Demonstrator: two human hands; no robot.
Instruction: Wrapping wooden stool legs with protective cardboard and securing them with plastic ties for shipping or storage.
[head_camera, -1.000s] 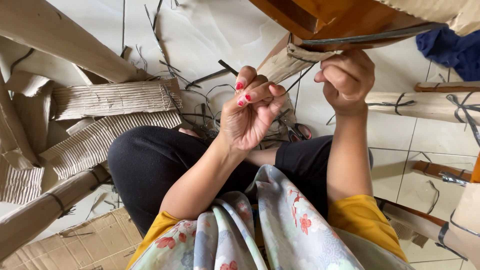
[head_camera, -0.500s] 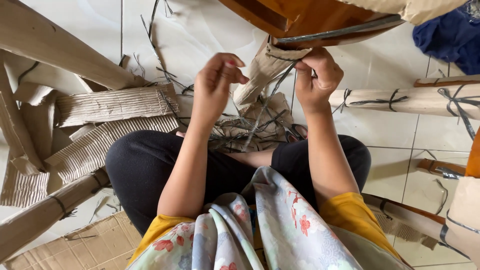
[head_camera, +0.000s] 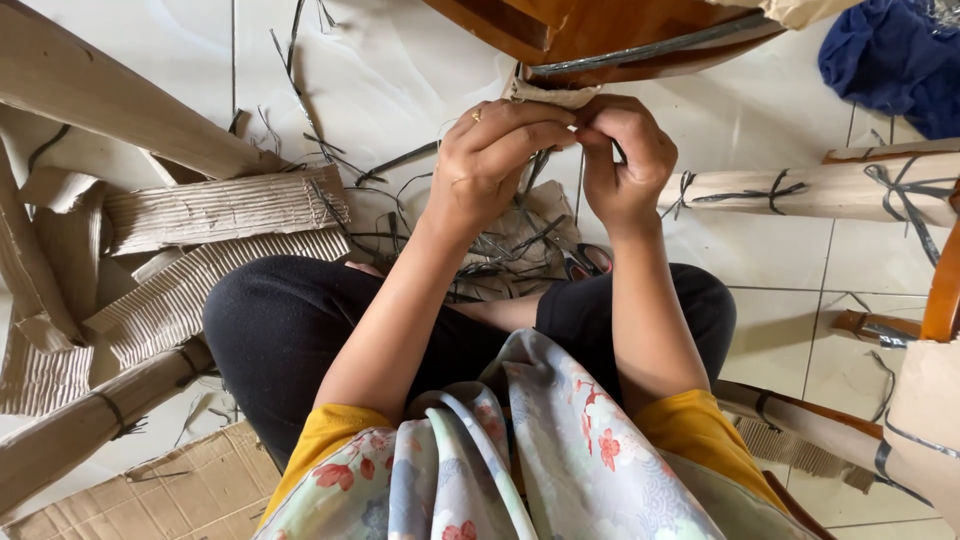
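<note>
- Paper wrapping (head_camera: 548, 92) sat bunched at the lower edge of a wooden furniture piece (head_camera: 610, 30), above the person's lap.
- Left hand (head_camera: 495, 160) had its grip pinched on that paper wrapping, fingers curled, a ring on one finger.
- Right hand (head_camera: 622, 160) was just beside the left, touching it, its grip clenched on the same paper edge.
- Dark strapping scraps (head_camera: 500, 250) lay heaped on the floor between the knees, with red-handled scissors (head_camera: 590, 262) among them.
- Corrugated cardboard strips (head_camera: 220, 210) lay to the left on the tiled floor (head_camera: 400, 70).
- A paper-wrapped furniture leg (head_camera: 800, 190), tied with dark straps, lay to the right.
- A blue cloth (head_camera: 890, 60) was in the upper right corner.
</note>
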